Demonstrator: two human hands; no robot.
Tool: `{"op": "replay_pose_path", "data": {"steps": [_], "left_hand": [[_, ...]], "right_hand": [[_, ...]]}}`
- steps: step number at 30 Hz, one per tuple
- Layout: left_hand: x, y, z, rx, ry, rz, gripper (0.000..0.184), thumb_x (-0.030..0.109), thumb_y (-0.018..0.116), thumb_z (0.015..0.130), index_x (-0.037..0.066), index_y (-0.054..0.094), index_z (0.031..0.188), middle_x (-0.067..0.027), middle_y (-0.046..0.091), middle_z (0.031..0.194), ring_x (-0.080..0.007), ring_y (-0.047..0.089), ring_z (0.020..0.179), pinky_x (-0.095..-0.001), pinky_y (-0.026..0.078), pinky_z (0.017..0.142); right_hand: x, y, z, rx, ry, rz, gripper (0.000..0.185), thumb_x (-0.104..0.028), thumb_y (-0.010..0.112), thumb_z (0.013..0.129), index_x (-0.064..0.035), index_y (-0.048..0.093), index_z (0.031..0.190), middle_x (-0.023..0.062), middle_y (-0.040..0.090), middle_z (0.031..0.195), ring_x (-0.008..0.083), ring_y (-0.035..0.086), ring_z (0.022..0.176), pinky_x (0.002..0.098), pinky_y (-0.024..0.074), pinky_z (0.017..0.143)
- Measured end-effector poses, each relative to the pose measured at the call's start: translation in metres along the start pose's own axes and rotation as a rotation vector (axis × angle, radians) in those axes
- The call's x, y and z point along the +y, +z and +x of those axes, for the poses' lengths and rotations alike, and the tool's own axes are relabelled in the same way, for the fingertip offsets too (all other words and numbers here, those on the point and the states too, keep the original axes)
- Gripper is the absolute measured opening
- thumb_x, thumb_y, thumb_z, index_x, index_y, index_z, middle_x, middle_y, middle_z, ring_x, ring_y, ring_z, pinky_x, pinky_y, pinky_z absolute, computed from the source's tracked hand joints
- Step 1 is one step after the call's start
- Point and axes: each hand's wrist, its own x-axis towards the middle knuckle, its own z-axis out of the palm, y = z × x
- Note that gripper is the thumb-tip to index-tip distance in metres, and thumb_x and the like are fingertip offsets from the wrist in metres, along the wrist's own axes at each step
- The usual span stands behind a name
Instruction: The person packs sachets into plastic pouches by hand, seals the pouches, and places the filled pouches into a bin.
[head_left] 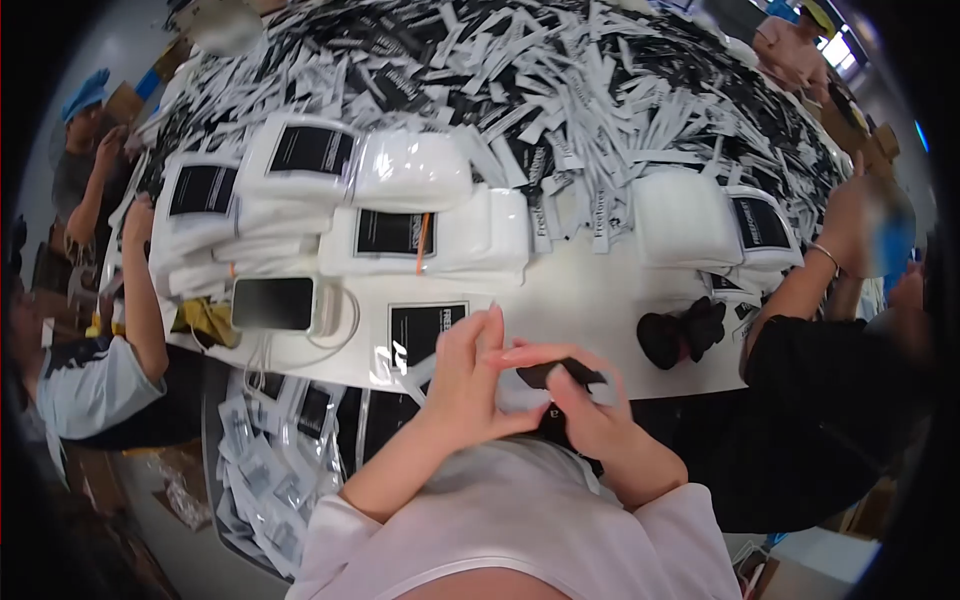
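Observation:
My left hand [463,385] is raised over the table's front edge, its fingers stretched up and its thumb apart; I see nothing gripped in it. Right beside it, my right hand [598,408] curls around a small black-and-white packet [563,378], partly hidden by the fingers. Its index finger reaches to my left fingers. A clear bag with a black printed label [425,325] lies behind my left hand. Near that hand's outer side shows a white strip [412,380], partly covered.
Stacked white packs [415,172] with black labels stand across the table [570,290]. A heap of black and white sachets [480,75] fills the back. A phone [273,303] with a cable lies left, a black bunched item [682,332] right. A bin of packets [270,470] stands below; people work nearby.

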Motion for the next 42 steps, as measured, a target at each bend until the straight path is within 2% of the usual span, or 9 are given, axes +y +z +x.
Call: {"op": "replay_pose_path", "data": {"steps": [7,10,11,15,19,22,25,29,42], "left_hand": [[0.0,-0.002,-0.006,0.027,0.018,-0.138,0.105,0.032,0.078,0.047,-0.008,0.026,0.129,-0.0197,0.037,0.122,-0.033,0.039,0.108,-0.0422,0.031,0.083],[-0.003,-0.006,-0.006,0.057,-0.028,-0.186,0.105,0.033,0.078,0.047,-0.005,0.026,0.13,-0.0192,0.036,0.123,-0.0333,0.04,0.107,-0.0423,0.031,0.083],[-0.003,-0.009,-0.007,0.014,-0.022,-0.155,0.105,0.033,0.077,0.049,-0.005,0.024,0.131,-0.0193,0.036,0.123,-0.0335,0.04,0.107,-0.0424,0.031,0.084],[0.0,-0.013,-0.008,-0.186,0.05,-0.046,0.103,0.031,0.075,0.057,-0.003,0.018,0.136,-0.0199,0.036,0.124,-0.0352,0.04,0.109,-0.0434,0.031,0.086],[0.0,-0.031,-0.005,-0.263,-0.099,-0.353,0.095,0.028,0.073,0.066,0.003,0.017,0.139,-0.0196,0.048,0.113,-0.0355,0.049,0.099,-0.0421,0.038,0.08],[-0.002,-0.047,-0.004,-0.507,-0.635,-0.54,0.092,0.027,0.073,0.067,0.007,0.019,0.139,-0.0169,0.058,0.097,-0.0336,0.057,0.08,-0.0368,0.045,0.071],[0.003,-0.039,-0.01,-0.198,-0.643,-0.602,0.076,0.02,0.074,0.069,0.006,0.035,0.132,-0.0132,0.064,0.09,-0.021,0.063,0.077,-0.0277,0.048,0.071],[0.007,-0.034,-0.012,-0.069,-0.735,-0.742,0.06,0.019,0.077,0.067,0.002,0.052,0.118,-0.0088,0.065,0.09,-0.0112,0.062,0.082,-0.0249,0.048,0.073],[0.006,-0.036,-0.027,0.039,-0.44,-0.865,0.018,0.006,0.066,0.077,0.001,0.063,0.094,-0.007,0.063,0.079,-0.0123,0.059,0.067,-0.025,0.044,0.056]], "right_hand": [[0.022,0.011,-0.006,0.095,0.102,-0.125,0.057,-0.011,0.057,0.084,0.0048,0.03,0.131,0.0173,0.026,0.139,0.029,0.037,0.119,0.0387,0.0267,0.101],[0.029,0.0,-0.017,0.298,-0.378,-0.639,0.057,-0.018,0.068,0.076,0.0056,0.042,0.121,0.0155,0.045,0.123,0.0295,0.045,0.108,0.0396,0.0316,0.093],[0.02,-0.006,-0.02,0.151,-0.288,-0.826,0.046,-0.022,0.074,0.068,0.0017,0.056,0.103,0.0072,0.057,0.097,0.025,0.05,0.093,0.0412,0.0327,0.088],[0.03,-0.004,-0.016,-0.19,-0.185,-0.916,0.02,-0.021,0.073,0.069,-0.0067,0.059,0.072,0.0012,0.055,0.077,0.02,0.053,0.084,0.0452,0.0318,0.087],[0.023,-0.023,-0.011,-0.368,-0.138,-0.862,0.015,-0.016,0.071,0.07,-0.0067,0.059,0.073,0.002,0.055,0.076,0.0206,0.053,0.084,0.0465,0.0325,0.09],[0.019,-0.016,0.001,-0.308,-0.226,-0.783,0.016,-0.01,0.071,0.069,-0.0052,0.061,0.081,0.0048,0.057,0.081,0.0217,0.054,0.083,0.0421,0.0371,0.086],[0.021,0.011,0.006,0.396,-0.15,-0.663,0.022,-0.004,0.069,0.07,-0.0023,0.061,0.09,0.0091,0.058,0.091,0.0213,0.055,0.084,0.0351,0.0407,0.082],[0.044,0.006,-0.012,0.229,0.107,-0.188,0.022,0.0,0.066,0.072,0.0021,0.059,0.093,0.0135,0.057,0.095,0.0217,0.055,0.086,0.0285,0.0418,0.076],[0.038,0.013,-0.027,0.259,0.06,-0.37,0.011,-0.004,0.058,0.08,0.0064,0.057,0.08,0.0105,0.057,0.08,0.0136,0.05,0.066,0.0224,0.0358,0.055]]}}
